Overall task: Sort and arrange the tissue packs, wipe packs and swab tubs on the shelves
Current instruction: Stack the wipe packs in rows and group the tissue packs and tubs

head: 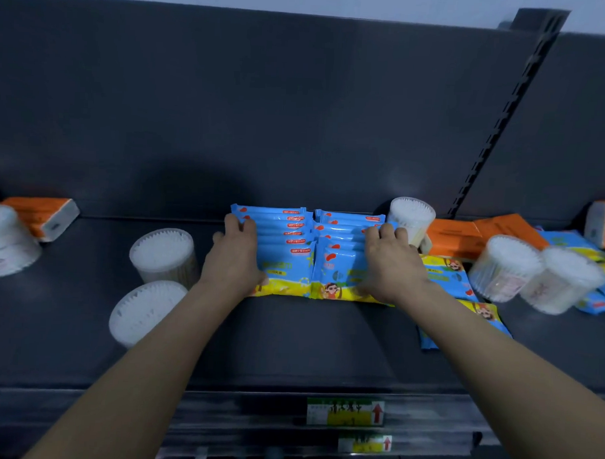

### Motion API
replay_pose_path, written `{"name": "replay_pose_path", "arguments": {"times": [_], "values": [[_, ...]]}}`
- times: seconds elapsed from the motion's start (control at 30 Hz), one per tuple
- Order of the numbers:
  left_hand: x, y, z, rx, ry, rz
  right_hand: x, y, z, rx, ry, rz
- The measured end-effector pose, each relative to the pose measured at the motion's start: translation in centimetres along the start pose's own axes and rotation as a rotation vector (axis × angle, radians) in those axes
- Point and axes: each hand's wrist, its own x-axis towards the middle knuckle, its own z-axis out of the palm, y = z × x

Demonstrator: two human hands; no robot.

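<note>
Orange tissue pack (pixel 42 216) lies far left beside a blurred swab tub (pixel 5 243); two more tubs (pixel 163 255) follow. Your left hand (pixel 236 258) and right hand (pixel 389 263) press flat, fingers spread, on two rows of blue wipe packs (pixel 286 249) mid-shelf (pixel 290 338). Rightward: three tubs, more orange packs, loose wipes half-hidden, count unclear.

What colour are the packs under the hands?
Blue wipe packs with a yellow bottom strip, seen in the head view.

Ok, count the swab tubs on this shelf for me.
6. Far left; two left of the wipe packs, one behind and one in front; one behind the right hand; two at right. More may be hidden.
</note>
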Motion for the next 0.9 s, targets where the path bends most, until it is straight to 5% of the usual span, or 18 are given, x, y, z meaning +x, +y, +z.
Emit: {"name": "replay_pose_path", "arguments": {"times": [0.4,0.6,0.9], "values": [[-1.4,-0.5,0.0,0.087,-0.023,0.039,-1.4,0.0,0.4,-0.121,0.015,-0.044],[-2.2,0.0,0.1,0.281,0.062,0.068,-2.1,0.3,0.4,-0.066,0.018,-0.080],[-3.3,1.6,-0.3,0.207,0.053,0.136,-3.9,2.2,-1.1,0.083,0.057,-0.110]]}}
